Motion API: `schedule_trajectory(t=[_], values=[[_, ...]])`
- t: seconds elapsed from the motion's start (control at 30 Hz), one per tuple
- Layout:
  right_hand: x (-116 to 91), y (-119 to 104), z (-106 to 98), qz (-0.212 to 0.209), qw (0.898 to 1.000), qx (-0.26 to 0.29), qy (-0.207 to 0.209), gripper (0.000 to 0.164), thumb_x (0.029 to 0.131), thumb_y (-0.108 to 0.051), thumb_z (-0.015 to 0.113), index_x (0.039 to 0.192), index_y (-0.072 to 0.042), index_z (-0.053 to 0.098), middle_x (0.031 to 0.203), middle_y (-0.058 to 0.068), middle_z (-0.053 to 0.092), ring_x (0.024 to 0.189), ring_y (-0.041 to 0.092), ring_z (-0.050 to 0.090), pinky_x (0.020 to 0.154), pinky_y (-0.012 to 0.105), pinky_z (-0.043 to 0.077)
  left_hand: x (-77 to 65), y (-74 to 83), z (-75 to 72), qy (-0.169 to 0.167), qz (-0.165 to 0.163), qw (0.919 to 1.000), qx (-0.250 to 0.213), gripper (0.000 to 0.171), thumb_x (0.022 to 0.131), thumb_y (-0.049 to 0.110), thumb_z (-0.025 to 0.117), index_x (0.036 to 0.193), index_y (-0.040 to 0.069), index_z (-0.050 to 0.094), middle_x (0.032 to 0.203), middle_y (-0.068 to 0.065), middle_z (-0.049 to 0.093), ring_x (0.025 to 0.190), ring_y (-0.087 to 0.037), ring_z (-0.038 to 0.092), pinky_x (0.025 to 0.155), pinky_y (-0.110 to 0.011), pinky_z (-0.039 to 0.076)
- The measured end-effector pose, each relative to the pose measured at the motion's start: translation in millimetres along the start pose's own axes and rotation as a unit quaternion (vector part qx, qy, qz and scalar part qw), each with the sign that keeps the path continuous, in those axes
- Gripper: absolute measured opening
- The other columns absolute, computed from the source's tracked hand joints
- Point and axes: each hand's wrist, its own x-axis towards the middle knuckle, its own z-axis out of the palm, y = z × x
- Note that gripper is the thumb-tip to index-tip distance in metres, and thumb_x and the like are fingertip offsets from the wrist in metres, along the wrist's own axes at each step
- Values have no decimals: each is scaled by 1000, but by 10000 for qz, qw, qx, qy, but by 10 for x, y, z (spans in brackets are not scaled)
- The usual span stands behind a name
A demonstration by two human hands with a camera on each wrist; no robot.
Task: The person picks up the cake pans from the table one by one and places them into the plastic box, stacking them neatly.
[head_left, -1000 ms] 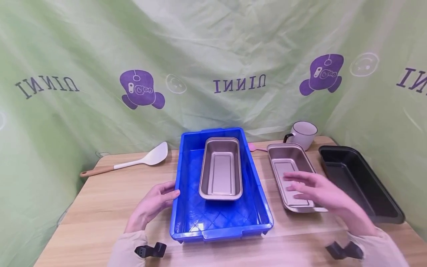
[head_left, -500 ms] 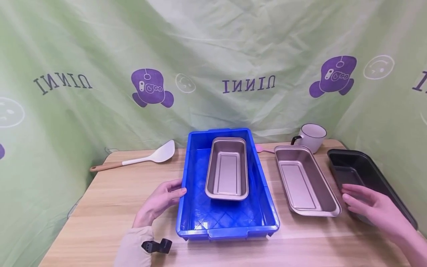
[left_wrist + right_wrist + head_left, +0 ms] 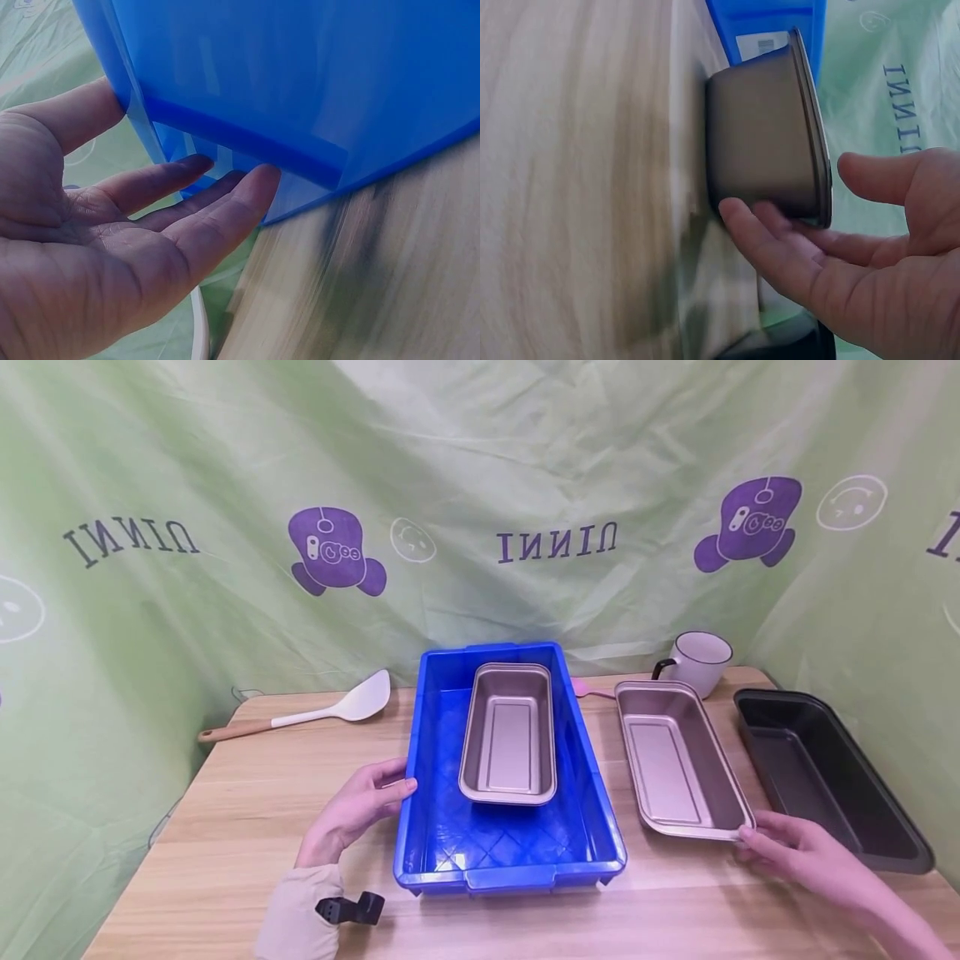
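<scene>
A blue plastic bin (image 3: 427, 860) stands mid-table, with a bronze loaf pan (image 3: 512, 743) inside it. My left hand (image 3: 358, 806) loosely holds the bin's left side. Its thumb lies at the rim, and in the left wrist view the fingers (image 3: 247, 195) are against the outer wall. Right of the bin sits a second bronze loaf pan (image 3: 675, 768). My right hand (image 3: 810, 860) is at that pan's near right corner. In the right wrist view the thumb (image 3: 877, 176) stands slightly apart from the rim, and the fingers extend beside the pan's wall.
A dark loaf pan (image 3: 825, 777) lies at the far right. Behind the second bronze pan stand a white mug (image 3: 701, 664) with a black handle and a pink utensil (image 3: 588, 688), partly hidden. A white spatula (image 3: 360, 697) with a wooden handle lies back left. A green curtain (image 3: 450, 460) surrounds the table.
My right hand has moved from above the second bronze pan, across toward the dark pan, then back down to the bronze pan's near corner. The left hand stays at the bin; the view shifts slightly.
</scene>
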Motion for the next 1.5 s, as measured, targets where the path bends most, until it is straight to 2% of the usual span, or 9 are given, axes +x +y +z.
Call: schedule_trajectory(t=[0.07, 0.17, 0.37, 0.57, 0.67, 0.87, 1.23, 1.37, 1.5], values=[[26, 39, 7, -290, 9973, 529, -424, 40, 103, -5, 38, 117, 32, 37, 100, 14, 69, 89, 7, 66, 75, 25, 56, -1, -5, 3, 19, -8, 10000, 0, 63, 94, 11, 59, 142, -15, 29, 138, -34, 42, 111, -22, 58, 90, -29, 50], [66, 87, 5, -492, 9833, 1435, -1007, 29, 103, -1, 36, 110, 19, 55, 102, 4, 70, 94, 11, 66, 80, 25, 55, 1, -8, 8, 14, -11, 10000, -25, 63, 94, 12, 59, 142, -15, 29, 136, -35, 43, 111, -22, 58, 89, -29, 50], [124, 146, 27, -222, 9355, 3079, -1719, 32, 104, -2, 32, 114, -1, 62, 110, 8, 68, 103, 18, 65, 90, 28, 51, 0, -4, 8, 34, -12, 10000, 17, 62, 94, 12, 59, 142, -15, 29, 137, -34, 42, 114, -26, 56, 90, -30, 50], [178, 157, 42, 99, 8790, 4250, -2158, 36, 105, -6, 27, 115, 1, 61, 115, 18, 65, 111, 27, 61, 99, 35, 45, -4, 0, 1, 93, -53, 9999, 94, 63, 94, 12, 59, 142, -14, 29, 137, -34, 42, 114, -27, 55, 90, -29, 49], [186, 139, 44, 235, 8603, 4580, -2227, 36, 106, -7, 27, 114, 2, 61, 116, 22, 63, 113, 30, 60, 100, 37, 43, -3, 1, 0, 78, -48, 9999, 79, 63, 94, 12, 59, 142, -14, 29, 137, -34, 42, 114, -27, 55, 90, -29, 49], [198, 125, 54, 253, 8456, 4845, -2226, 38, 106, -7, 26, 114, 1, 62, 113, 23, 64, 111, 31, 61, 100, 37, 43, -7, -2, -4, 81, -38, 9999, 53, 62, 94, 12, 58, 142, -14, 29, 137, -34, 42, 113, -26, 55, 89, -28, 50], [225, 142, 156, -312, 8025, 5339, -2645, 45, 103, 3, 19, 117, 5, 62, 115, 23, 64, 115, 30, 59, 103, 39, 38, 3, -14, -2, 54, -46, 10000, 43, 63, 94, 13, 59, 143, -13, 29, 138, -33, 42, 111, -22, 56, 89, -29, 50], [230, 100, 192, -510, 7968, 5414, -2634, 47, 103, 4, 17, 117, 7, 62, 117, 24, 63, 116, 32, 57, 104, 40, 37, 7, -16, -4, 48, -13, 10000, 49, 63, 94, 13, 59, 143, -13, 29, 137, -33, 42, 109, -20, 56, 88, -27, 50], [229, 44, 221, -668, 8012, 5367, -2561, 48, 103, 3, 16, 118, 7, 62, 118, 25, 62, 117, 32, 57, 103, 39, 38, 2, -16, -9, 69, -8, 10000, 70, 63, 94, 13, 59, 143, -13, 29, 137, -32, 42, 106, -17, 57, 86, -26, 50]])
